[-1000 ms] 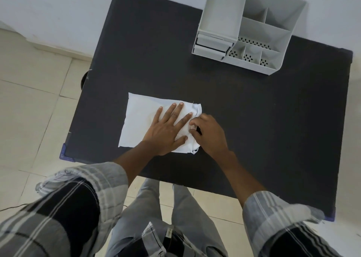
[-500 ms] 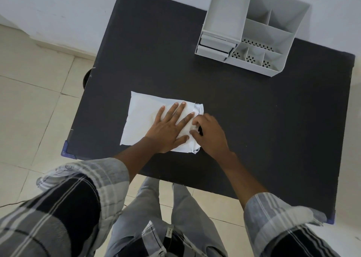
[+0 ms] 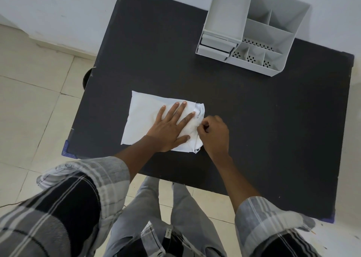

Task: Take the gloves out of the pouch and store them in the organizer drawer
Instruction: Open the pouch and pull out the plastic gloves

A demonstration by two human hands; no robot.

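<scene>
1. A person stands at a dark bench [image 3: 254, 120], seen from above. Under the fingers lies a white pouch [image 3: 144, 120], flat on the bench near its front edge.

2. The left hand [image 3: 170, 127] is spread open, palm down, on the right half of the pouch. Its fingers [image 3: 173, 110] hold nothing; they simply press the pouch flat.

3. Just right of those fingers, the right hand [image 3: 214, 133] is curled at the pouch's open, crumpled end. Its fingertips [image 3: 201, 128] are pinched together on the edge there. Whether they have the pouch lip or a glove cannot be told.

4. The gloves are not clearly visible; they seem to be inside the pouch, under the left palm, where the fabric bulges.

5. Well beyond the fingers, at the far right of the bench, stands a grey organizer [image 3: 254, 32]. Its drawer [image 3: 214, 47], on the organizer's left side, looks pulled out only slightly, if at all.

6. To do this step well, the left hand should probably bear down farther from the opening, so the gloves can slide free. The right hand should lift the lip, reach inside, grasp the gloves, and draw them out rightward.

7. Compared with one second ago, the right hand has drawn back slightly from the left fingers and closed into a tighter pinch. The left hand and pouch have kept their places.
</scene>
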